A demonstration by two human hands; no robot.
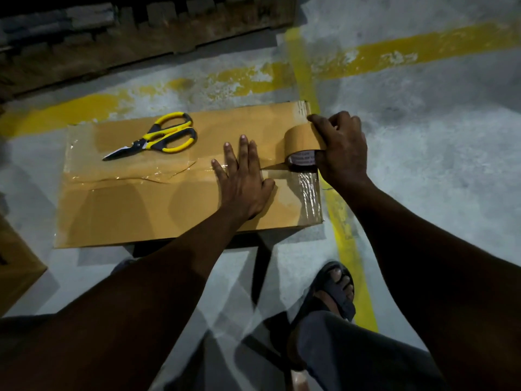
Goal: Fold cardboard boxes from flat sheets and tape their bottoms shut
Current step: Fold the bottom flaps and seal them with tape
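A brown cardboard box (135, 210) stands on the floor with its taped side up; shiny tape runs along the middle seam and down the right edge. My left hand (242, 179) presses flat on the seam with straight fingers. Just right of it, my right hand (341, 150) grips a roll of brown tape (300, 142) standing on the box near its right edge, and a short strip runs from the roll under my left hand. Yellow-handled scissors (166, 135) lie shut on the box's far left part.
The grey concrete floor carries worn yellow lines (346, 241) behind and right of the box. A dark wooden pallet (118, 32) lies at the back. Another cardboard box corner (14, 266) shows at the left edge. My sandalled foot (335, 286) stands near the box's front right.
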